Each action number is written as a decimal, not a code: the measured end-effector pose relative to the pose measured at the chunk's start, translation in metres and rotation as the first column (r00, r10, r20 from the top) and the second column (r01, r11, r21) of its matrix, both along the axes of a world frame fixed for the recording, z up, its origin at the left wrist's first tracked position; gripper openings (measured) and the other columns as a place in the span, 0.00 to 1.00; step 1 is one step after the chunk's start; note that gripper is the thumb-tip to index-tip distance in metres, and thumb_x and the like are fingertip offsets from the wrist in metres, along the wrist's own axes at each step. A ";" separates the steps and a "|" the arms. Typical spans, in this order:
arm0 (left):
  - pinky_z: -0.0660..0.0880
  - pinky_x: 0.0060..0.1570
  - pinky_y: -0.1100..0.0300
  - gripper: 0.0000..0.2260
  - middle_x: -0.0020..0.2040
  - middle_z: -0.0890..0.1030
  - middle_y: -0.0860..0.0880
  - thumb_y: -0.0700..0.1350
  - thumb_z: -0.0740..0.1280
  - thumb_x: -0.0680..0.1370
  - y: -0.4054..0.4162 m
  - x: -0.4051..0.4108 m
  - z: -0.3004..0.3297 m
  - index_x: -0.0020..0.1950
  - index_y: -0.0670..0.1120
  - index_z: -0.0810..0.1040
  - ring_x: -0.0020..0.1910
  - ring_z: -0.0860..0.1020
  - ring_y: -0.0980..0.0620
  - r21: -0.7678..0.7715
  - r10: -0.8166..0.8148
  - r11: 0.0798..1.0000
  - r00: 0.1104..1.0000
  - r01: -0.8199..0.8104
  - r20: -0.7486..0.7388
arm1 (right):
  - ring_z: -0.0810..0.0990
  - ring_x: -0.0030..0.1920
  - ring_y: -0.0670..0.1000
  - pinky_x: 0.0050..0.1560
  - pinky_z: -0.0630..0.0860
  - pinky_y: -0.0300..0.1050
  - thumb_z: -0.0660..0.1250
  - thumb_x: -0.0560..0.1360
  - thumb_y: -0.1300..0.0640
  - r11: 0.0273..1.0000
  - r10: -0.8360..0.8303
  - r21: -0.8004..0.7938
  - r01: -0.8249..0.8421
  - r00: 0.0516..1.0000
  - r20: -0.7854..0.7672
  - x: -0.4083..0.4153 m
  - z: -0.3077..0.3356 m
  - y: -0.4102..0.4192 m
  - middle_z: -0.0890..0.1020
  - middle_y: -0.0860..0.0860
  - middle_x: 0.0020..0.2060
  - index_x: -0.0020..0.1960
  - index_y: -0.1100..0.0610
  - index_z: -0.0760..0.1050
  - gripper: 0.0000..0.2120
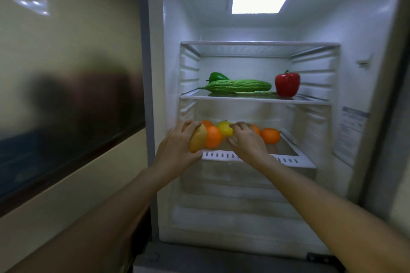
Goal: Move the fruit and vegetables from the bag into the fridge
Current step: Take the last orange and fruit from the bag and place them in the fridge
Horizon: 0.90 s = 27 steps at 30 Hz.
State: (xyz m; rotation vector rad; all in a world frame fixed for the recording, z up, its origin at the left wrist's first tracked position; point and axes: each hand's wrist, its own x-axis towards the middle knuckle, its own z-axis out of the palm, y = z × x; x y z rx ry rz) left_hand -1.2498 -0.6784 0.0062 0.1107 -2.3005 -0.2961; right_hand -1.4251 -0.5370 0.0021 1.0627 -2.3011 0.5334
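White fridge (pixel 366 73), door open. Glass shelf (pixel 255 98): green pepper (pixel 218 76), bitter gourd (pixel 239 85), red pepper (pixel 287 84). Below shelf: oranges (pixel 270 135); left hand (pixel 177 143) gripping mango (pixel 198 141), right hand (pixel 247 139) gripping lemon (pixel 224 129).

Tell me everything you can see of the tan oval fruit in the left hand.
The tan oval fruit is smooth and matte, yellowish brown, mango-like in shape, with one end up and tilted slightly right. The left hand grips it from the left, fingers curled over its top. It is at the front left of the fridge's lower shelf. Its right side meets an orange round fruit; whether it rests on the shelf is unclear.
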 end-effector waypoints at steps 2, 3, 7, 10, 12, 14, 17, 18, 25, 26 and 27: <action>0.75 0.50 0.51 0.32 0.66 0.68 0.50 0.49 0.73 0.67 0.005 -0.004 0.007 0.69 0.51 0.66 0.59 0.72 0.47 -0.004 -0.025 1.000 0.999 0.024 -0.024 | 0.72 0.61 0.56 0.56 0.71 0.49 0.62 0.77 0.50 1.000 -0.008 -0.026 0.006 0.996 -0.088 0.012 0.006 0.015 0.76 0.56 0.60 0.65 0.58 0.71 0.19; 0.74 0.49 0.53 0.32 0.66 0.68 0.49 0.49 0.73 0.67 0.009 -0.007 0.011 0.69 0.50 0.66 0.59 0.72 0.47 -0.007 -0.042 0.999 0.998 0.042 -0.038 | 0.73 0.59 0.56 0.54 0.72 0.49 0.62 0.77 0.50 0.999 -0.017 -0.034 0.013 0.993 -0.114 0.018 0.010 0.023 0.76 0.55 0.58 0.64 0.58 0.72 0.19; 0.72 0.53 0.53 0.32 0.67 0.69 0.48 0.47 0.74 0.67 0.028 -0.020 0.038 0.69 0.49 0.67 0.61 0.71 0.46 -0.035 -0.101 0.995 0.988 0.098 -0.114 | 0.71 0.62 0.55 0.54 0.74 0.52 0.61 0.77 0.51 0.996 -0.058 -0.079 0.048 0.989 -0.134 0.034 0.031 0.054 0.76 0.55 0.59 0.64 0.58 0.72 0.18; 0.74 0.53 0.49 0.32 0.67 0.69 0.48 0.47 0.74 0.67 0.040 -0.035 0.058 0.69 0.49 0.67 0.60 0.72 0.45 -0.092 -0.141 0.987 0.979 0.128 -0.147 | 0.71 0.62 0.56 0.56 0.73 0.55 0.62 0.77 0.51 0.989 -0.104 -0.120 0.087 0.985 -0.140 0.039 0.047 0.073 0.75 0.56 0.60 0.64 0.59 0.71 0.19; 0.75 0.52 0.49 0.32 0.67 0.68 0.47 0.48 0.74 0.68 0.047 -0.048 0.071 0.70 0.49 0.66 0.60 0.72 0.44 -0.131 -0.173 0.979 0.975 0.155 -0.141 | 0.71 0.62 0.56 0.56 0.73 0.52 0.61 0.77 0.51 0.982 -0.146 -0.137 0.127 0.979 -0.140 0.041 0.056 0.085 0.74 0.55 0.61 0.65 0.58 0.70 0.19; 0.74 0.52 0.51 0.33 0.68 0.68 0.47 0.48 0.74 0.68 0.053 -0.063 0.085 0.70 0.49 0.66 0.60 0.72 0.44 -0.162 -0.201 0.971 0.969 0.177 -0.143 | 0.70 0.63 0.55 0.57 0.73 0.51 0.61 0.77 0.50 0.977 -0.176 -0.144 0.155 0.973 -0.150 0.041 0.062 0.098 0.74 0.55 0.62 0.66 0.57 0.69 0.19; 0.73 0.51 0.52 0.33 0.68 0.68 0.46 0.49 0.74 0.68 0.061 -0.084 0.108 0.70 0.49 0.66 0.60 0.72 0.44 -0.219 -0.231 0.956 0.962 0.197 -0.144 | 0.70 0.62 0.54 0.59 0.72 0.50 0.60 0.77 0.50 0.967 -0.213 -0.175 0.183 0.962 -0.172 0.036 0.067 0.114 0.74 0.53 0.60 0.66 0.57 0.69 0.19; 0.73 0.51 0.52 0.33 0.68 0.69 0.46 0.49 0.74 0.68 0.062 -0.092 0.116 0.70 0.48 0.66 0.60 0.72 0.43 -0.238 -0.239 0.950 0.961 0.202 -0.137 | 0.70 0.62 0.54 0.60 0.72 0.49 0.60 0.77 0.50 0.963 -0.223 -0.190 0.189 0.959 -0.173 0.034 0.069 0.119 0.73 0.53 0.60 0.66 0.56 0.68 0.20; 0.72 0.49 0.56 0.30 0.69 0.67 0.47 0.46 0.73 0.71 0.058 -0.147 0.151 0.71 0.50 0.65 0.60 0.72 0.43 -0.319 -0.240 0.915 0.969 0.248 0.065 | 0.67 0.67 0.51 0.66 0.67 0.46 0.58 0.79 0.50 0.949 -0.237 -0.245 0.196 0.960 -0.151 0.012 0.074 0.132 0.71 0.52 0.65 0.69 0.55 0.65 0.20; 0.73 0.51 0.54 0.30 0.69 0.67 0.47 0.46 0.72 0.71 0.057 -0.154 0.153 0.71 0.50 0.65 0.61 0.71 0.43 -0.315 -0.228 0.917 0.969 0.246 0.094 | 0.67 0.66 0.51 0.65 0.67 0.45 0.58 0.79 0.50 0.947 -0.240 -0.250 0.199 0.960 -0.146 0.007 0.076 0.131 0.71 0.52 0.65 0.69 0.55 0.65 0.20; 0.73 0.54 0.52 0.30 0.69 0.67 0.47 0.45 0.72 0.71 0.056 -0.161 0.153 0.71 0.51 0.65 0.61 0.70 0.43 -0.299 -0.213 0.923 0.970 0.240 0.120 | 0.68 0.65 0.51 0.65 0.68 0.44 0.57 0.79 0.49 0.946 -0.244 -0.252 0.202 0.959 -0.144 0.002 0.077 0.128 0.71 0.51 0.64 0.69 0.55 0.65 0.20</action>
